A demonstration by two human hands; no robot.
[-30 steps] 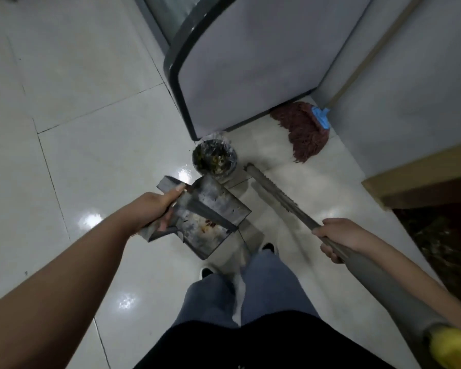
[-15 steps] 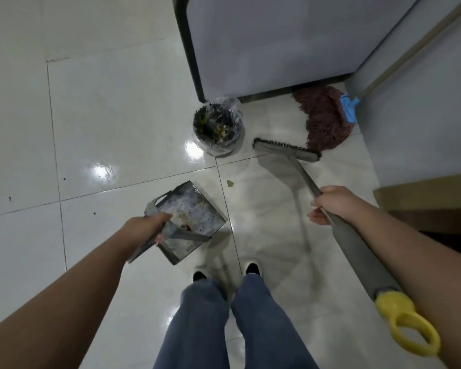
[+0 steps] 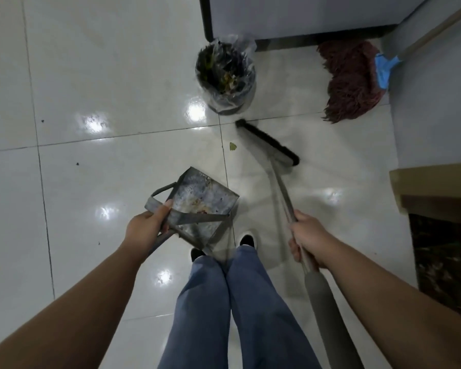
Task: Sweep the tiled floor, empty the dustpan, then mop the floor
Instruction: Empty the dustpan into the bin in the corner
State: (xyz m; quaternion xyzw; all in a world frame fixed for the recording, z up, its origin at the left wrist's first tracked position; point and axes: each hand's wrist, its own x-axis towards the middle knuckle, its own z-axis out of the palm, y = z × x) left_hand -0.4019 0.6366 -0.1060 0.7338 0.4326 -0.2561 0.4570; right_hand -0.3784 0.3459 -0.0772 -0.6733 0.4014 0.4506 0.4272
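My left hand (image 3: pixel 147 230) grips the handle of a worn metal dustpan (image 3: pixel 205 206), held above the white tiled floor (image 3: pixel 117 81) just ahead of my feet. A few scraps lie inside the pan. My right hand (image 3: pixel 308 239) grips the grey shaft of a broom; its black brush head (image 3: pixel 268 142) rests on the floor to the right of a small green leaf scrap (image 3: pixel 232 146). A bin lined with a clear bag (image 3: pixel 225 75), full of dark leafy waste, stands further ahead. A dark red mop (image 3: pixel 349 83) with a blue collar leans in the corner.
A grey cabinet with a black base (image 3: pixel 290 17) stands behind the bin. A grey wall (image 3: pixel 434 102) runs along the right, with a brown cardboard box (image 3: pixel 437 193) at its foot. Small dark specks (image 3: pixel 77 164) dot the tiles on the left.
The view has pulled back from the bin. The dustpan has come away from the bin and lower toward my feet. The broom head has swung and now sits angled beside the leaf scrap.
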